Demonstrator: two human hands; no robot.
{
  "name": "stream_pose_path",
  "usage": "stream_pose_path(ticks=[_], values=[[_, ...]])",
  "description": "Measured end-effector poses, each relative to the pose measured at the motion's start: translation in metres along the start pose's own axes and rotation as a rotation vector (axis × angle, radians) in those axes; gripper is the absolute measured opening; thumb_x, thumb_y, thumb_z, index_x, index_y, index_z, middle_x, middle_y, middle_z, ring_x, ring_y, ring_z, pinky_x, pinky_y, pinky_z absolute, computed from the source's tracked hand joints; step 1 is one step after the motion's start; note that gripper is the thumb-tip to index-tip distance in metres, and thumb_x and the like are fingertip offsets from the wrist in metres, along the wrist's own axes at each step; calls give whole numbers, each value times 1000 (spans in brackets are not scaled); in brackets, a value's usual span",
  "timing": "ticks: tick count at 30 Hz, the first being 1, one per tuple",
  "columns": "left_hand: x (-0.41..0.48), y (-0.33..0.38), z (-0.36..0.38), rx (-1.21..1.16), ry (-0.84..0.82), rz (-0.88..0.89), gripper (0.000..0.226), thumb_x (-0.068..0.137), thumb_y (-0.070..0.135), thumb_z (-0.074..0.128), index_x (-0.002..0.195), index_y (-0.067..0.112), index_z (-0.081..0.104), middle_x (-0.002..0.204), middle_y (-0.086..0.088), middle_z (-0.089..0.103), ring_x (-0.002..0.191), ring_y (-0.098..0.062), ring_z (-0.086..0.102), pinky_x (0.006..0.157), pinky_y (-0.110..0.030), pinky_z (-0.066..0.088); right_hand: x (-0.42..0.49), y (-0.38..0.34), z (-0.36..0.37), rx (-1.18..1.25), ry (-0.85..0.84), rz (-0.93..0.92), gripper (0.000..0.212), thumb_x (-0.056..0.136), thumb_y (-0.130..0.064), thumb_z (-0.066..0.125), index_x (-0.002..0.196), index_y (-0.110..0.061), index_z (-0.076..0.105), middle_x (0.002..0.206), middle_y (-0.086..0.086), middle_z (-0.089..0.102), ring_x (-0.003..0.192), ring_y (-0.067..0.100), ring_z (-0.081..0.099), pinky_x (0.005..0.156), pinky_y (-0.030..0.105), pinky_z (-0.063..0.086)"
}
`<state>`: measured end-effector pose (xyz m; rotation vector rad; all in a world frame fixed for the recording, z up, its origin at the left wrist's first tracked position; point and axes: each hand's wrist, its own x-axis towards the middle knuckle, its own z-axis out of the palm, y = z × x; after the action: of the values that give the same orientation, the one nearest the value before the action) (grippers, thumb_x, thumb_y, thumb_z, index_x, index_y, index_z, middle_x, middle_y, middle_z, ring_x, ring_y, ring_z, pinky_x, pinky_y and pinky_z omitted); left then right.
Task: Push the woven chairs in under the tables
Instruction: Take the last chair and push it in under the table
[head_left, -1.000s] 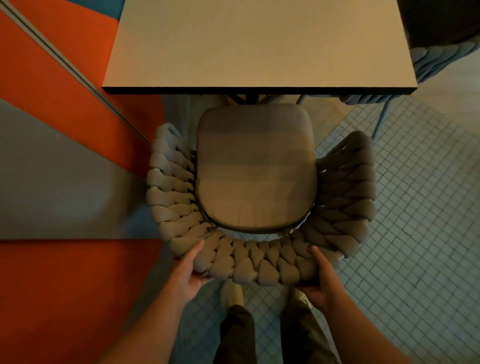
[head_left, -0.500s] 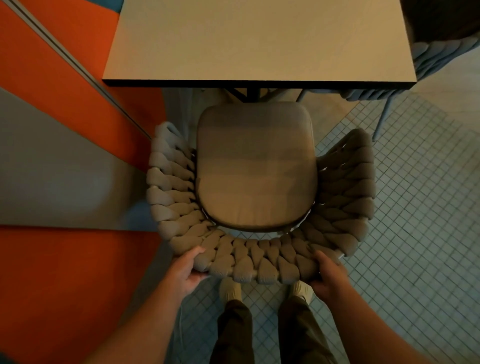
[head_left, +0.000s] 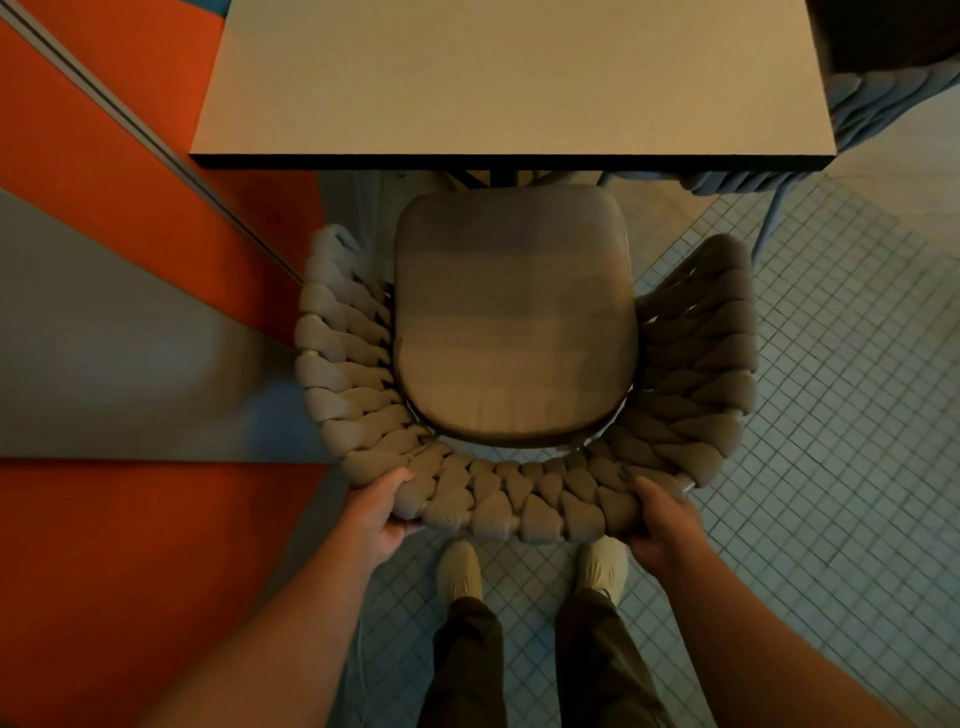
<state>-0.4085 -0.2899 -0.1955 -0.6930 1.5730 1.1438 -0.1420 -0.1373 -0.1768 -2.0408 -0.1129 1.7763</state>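
Head | woven chair (head_left: 514, 338) faces table (head_left: 509, 78) (squarely) | left hand (head_left: 376, 514), right hand (head_left: 660, 525) hold backrest (head_left: 519, 501)

— Any lettering, number or label to read here?

— None. The beige rectangular table top (head_left: 509, 78) with its black edge carries no print. The grey woven rope chair (head_left: 519, 504) shows no tag.

— A brand on the pale knitted shoes (head_left: 460, 569)?

— No mark can be made out on them, and the orange and grey panels (head_left: 104, 171) bear no sign either.
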Motion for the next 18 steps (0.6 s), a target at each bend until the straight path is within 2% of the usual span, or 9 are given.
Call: stream_pose_path(ticks=[5, 9, 13, 15, 18], values=[[-20, -15, 5, -67, 8, 49, 57, 88, 26, 76, 140, 26, 52, 132, -10, 64, 113, -34, 64, 65, -50, 60, -11, 8, -1, 22, -45, -12, 43, 91, -14, 70, 131, -13, 55, 129, 17, 63, 107, 33, 65, 92, 53, 54], [-50, -29, 19, -134, -50, 30, 63, 87, 25, 77, 142, 32, 48, 136, -10, 60, 121, -35, 60, 76, -59, 59, -29, 23, 3, 47, -45, -21, 45, 89, -14, 73, 130, -14, 54, 130, 15, 62, 111, 33, 64, 88, 51, 56], [-67, -34, 28, -161, -81, 8, 54, 90, 14, 74, 134, 32, 47, 143, -11, 57, 126, -40, 57, 93, -71, 50, -34, 34, 4, 24, -99, 14, 68, 83, -21, 79, 142, -20, 44, 137, 15, 56, 111, 41, 62, 73, 60, 59], [-66, -33, 25, -158, -97, 23, 64, 91, 5, 70, 137, 38, 40, 147, -12, 52, 129, -42, 54, 90, -69, 51, -29, 36, 3, 34, -123, 29, 72, 81, -21, 80, 142, -22, 42, 140, 15, 53, 111, 44, 61, 67, 64, 57], [-63, -29, 23, -127, -105, 57, 86, 92, -7, 62, 150, 45, 25, 153, -12, 43, 135, -44, 48, 89, -68, 50, -26, 36, 5, 5, -140, 54, 63, 88, -14, 72, 143, -19, 41, 140, 18, 52, 107, 42, 60, 53, 53, 58]])
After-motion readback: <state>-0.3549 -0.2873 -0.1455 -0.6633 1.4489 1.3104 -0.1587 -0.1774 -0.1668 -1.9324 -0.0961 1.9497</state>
